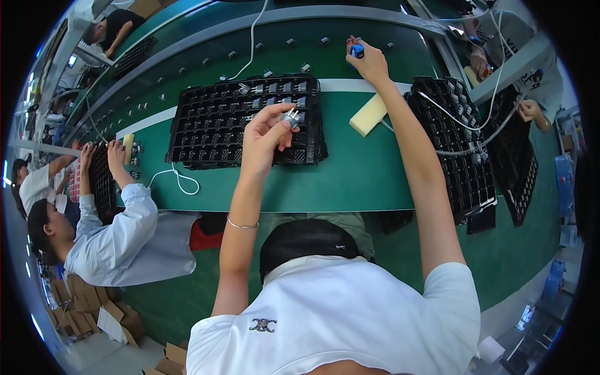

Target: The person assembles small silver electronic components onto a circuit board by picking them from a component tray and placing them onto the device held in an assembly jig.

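My left hand (pixel 267 134) is raised over the black compartment tray (pixel 206 134). Thumb and fingers pinch a small grey plug (pixel 290 119) with metal prongs pointing up. Several of the tray's far-right pockets hold similar grey pieces (pixel 289 86); many others show no piece. My right hand (pixel 370 62) reaches far out over the dark green belt, closed on a small blue object (pixel 357 51) whose kind I cannot make out. A pale yellow block (pixel 369 115) lies on the table below my right wrist, beside the forearm.
Small plugs (pixel 324 40) stand spaced along the belt. More black trays (pixel 453 150) are stacked at right, crossed by a grey hose (pixel 465 151). A white cord (pixel 181 181) lies at the table's front left. Co-workers' hands (pixel 116 155) work at the left and right.
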Tool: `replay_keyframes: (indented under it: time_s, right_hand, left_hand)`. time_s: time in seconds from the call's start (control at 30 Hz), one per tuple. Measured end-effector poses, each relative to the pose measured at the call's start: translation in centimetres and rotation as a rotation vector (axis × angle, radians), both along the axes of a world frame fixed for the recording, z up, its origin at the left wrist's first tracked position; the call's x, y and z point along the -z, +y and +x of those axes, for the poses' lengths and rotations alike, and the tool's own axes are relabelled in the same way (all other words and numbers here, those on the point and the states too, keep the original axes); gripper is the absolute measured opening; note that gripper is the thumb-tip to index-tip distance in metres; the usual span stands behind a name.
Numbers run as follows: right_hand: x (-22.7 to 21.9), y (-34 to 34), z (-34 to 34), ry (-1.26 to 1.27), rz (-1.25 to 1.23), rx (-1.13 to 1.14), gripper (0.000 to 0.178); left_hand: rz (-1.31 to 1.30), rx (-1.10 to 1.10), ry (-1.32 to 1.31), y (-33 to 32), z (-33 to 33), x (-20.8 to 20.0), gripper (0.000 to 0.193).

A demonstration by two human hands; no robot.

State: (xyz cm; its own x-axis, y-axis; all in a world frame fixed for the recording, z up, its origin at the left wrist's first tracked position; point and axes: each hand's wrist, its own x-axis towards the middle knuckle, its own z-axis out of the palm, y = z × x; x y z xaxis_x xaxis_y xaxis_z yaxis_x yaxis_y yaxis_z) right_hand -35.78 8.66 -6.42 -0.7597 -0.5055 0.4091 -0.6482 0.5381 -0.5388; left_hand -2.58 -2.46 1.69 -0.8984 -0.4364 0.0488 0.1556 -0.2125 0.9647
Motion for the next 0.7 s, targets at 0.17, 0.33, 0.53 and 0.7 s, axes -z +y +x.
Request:
replay_keyframes:
  time_s: [0.17,0.33,0.53,0.7]
  right_hand:
    - [0.4,0.2,-1.1,0.062,0.056,-0.023,0.045]
    - [-4.7,3.1,5.9,-0.437,-0.351,-0.312,0.04]
    - [-10.9,8.1,18.5,-0.913,-0.785,-0.548,0.042]
    - [-10.1,9.4,20.0,-0.979,-0.789,-0.514,0.039]
  left_hand:
    - [-0.001,-0.044,0.032,0.4,-0.4,-0.4,0.023]
    - [-0.093,-0.099,0.056,2.3,-1.0,-2.1,0.022]
    - [-0.217,-0.05,0.143,5.3,-1.5,-3.0,0.02]
    - [-0.237,0.002,0.13,6.1,-1.6,-2.8,0.021]
